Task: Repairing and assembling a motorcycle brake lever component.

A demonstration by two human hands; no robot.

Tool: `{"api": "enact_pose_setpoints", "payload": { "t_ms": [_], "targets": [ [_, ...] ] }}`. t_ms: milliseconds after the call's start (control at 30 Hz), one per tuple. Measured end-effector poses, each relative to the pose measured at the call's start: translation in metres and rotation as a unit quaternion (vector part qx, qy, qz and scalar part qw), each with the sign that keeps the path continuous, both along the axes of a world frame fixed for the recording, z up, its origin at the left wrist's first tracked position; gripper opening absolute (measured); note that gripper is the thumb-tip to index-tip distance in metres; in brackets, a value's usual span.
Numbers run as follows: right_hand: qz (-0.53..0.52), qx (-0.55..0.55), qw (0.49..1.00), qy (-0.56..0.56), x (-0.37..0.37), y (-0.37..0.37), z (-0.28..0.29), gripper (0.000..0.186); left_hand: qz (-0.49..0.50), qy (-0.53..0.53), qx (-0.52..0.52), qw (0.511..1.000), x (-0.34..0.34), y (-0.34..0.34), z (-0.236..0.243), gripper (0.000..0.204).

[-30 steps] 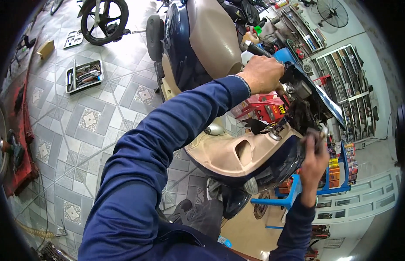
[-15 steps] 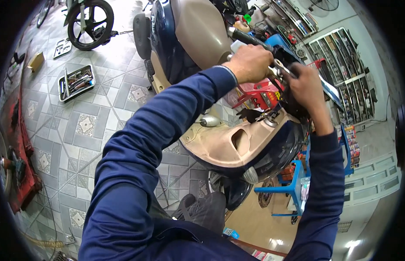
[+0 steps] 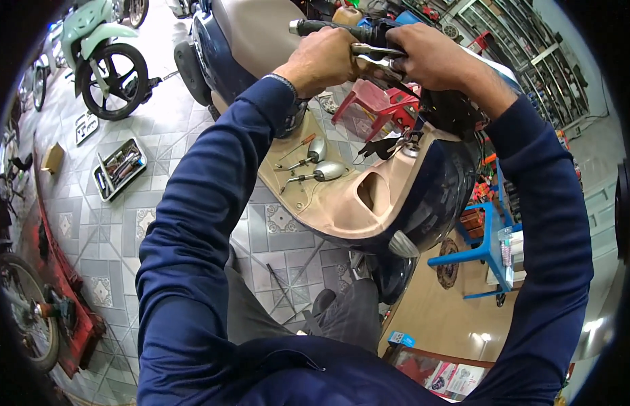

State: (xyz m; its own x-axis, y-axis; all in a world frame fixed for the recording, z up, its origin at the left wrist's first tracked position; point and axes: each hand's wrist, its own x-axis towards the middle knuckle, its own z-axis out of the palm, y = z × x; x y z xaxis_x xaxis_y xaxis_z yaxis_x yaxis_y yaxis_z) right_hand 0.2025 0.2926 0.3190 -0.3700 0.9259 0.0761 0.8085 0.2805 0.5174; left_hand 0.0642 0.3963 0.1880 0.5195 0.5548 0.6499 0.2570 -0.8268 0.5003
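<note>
Both hands are raised at the handlebar of a dark blue and beige scooter point(image 3: 376, 183). My left hand point(image 3: 321, 62) is closed round the end of a shiny metal tool point(image 3: 376, 50) with two slim bars; its exact kind is unclear. Curled at the other end of the bars is my right hand point(image 3: 430, 57), beside the handlebar's black switch housing; what its fingers grip is partly hidden. The black handlebar grip point(image 3: 332, 27) with a silver end lies just beyond my left hand. On the scooter's footboard rest two silver mirrors point(image 3: 328, 170) and an orange-handled screwdriver point(image 3: 307, 140).
A tool tray point(image 3: 142, 166) and a small box point(image 3: 52, 158) lie on the tiles at left. A mint-green motorbike point(image 3: 91, 40) stands behind them. Red plastic stools point(image 3: 372, 101) are beyond the scooter, a blue stool point(image 3: 487, 237) to its right. Shelving point(image 3: 552, 74) lines the wall.
The view has shifted, showing more of the footboard with its mirrors and screwdriver. Both hands stay at the handlebar, now higher in the picture, and the right forearm is angled outward more.
</note>
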Motion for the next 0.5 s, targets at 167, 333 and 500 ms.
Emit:
{"api": "enact_pose_setpoints", "payload": {
  "t_ms": [167,333,500],
  "targets": [
    [-0.092,0.006,0.995,-0.034,-0.006,0.001,0.004,0.015,-0.025,0.008,-0.032,0.999,0.003,0.001,0.004,0.033],
    [-0.04,0.01,0.995,-0.091,-0.001,0.009,-0.001,0.015,-0.007,0.012,-0.001,1.0,0.003,-0.001,0.004,0.029],
    [-0.003,0.028,1.0,-0.002,-0.01,0.0,0.002,0.018,-0.013,0.002,-0.005,1.0,0.004,0.007,-0.001,0.033]
  ]
}}
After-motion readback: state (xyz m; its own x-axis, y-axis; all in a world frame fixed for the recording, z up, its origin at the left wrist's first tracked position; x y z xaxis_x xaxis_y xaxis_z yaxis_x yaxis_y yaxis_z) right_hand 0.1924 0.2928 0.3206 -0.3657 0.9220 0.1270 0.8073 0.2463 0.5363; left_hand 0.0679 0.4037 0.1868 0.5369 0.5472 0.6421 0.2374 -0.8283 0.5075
